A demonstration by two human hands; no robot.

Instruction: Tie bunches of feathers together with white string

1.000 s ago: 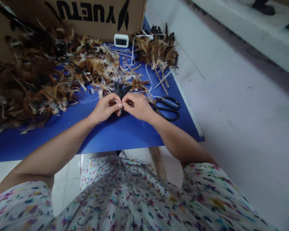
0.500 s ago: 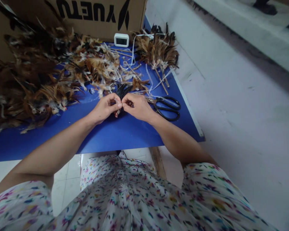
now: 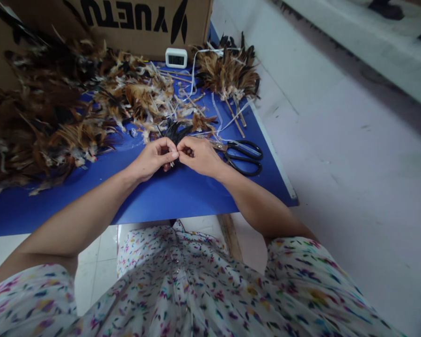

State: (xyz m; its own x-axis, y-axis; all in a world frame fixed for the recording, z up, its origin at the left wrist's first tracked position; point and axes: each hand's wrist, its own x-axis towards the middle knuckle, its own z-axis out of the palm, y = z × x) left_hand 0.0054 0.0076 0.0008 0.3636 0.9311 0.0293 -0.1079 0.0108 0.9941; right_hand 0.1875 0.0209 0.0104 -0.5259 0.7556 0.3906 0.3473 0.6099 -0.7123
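Note:
My left hand (image 3: pixel 158 157) is closed in a pinch around the lower end of a small bunch of dark feathers (image 3: pixel 174 132). The pale quill ends of the bunch poke out below my thumb. My right hand (image 3: pixel 198 154) meets it, thumb and forefinger pinched together at the base of the bunch; what lies between those fingertips is too small to make out. Black-handled scissors (image 3: pixel 244 157) lie just right of my right hand, their blades partly behind it. Loose brown feathers (image 3: pixel 201 122) lie just beyond my fingers.
Heaps of brown feathers (image 3: pixel 66 107) cover the left of the blue table (image 3: pixel 203 201). At the back stand a white digital clock (image 3: pixel 176 58) and a cardboard box (image 3: pixel 140 40). A bound feather bundle (image 3: pixel 229 70), thin sticks (image 3: pixel 235 119) and white ribbon (image 3: pixel 218 110) lie towards the right, near the wall.
Both hands stay almost in place at the feather bunch. The dark feather tips have tilted slightly to the left, and the left fingers below the bunch have shifted a little.

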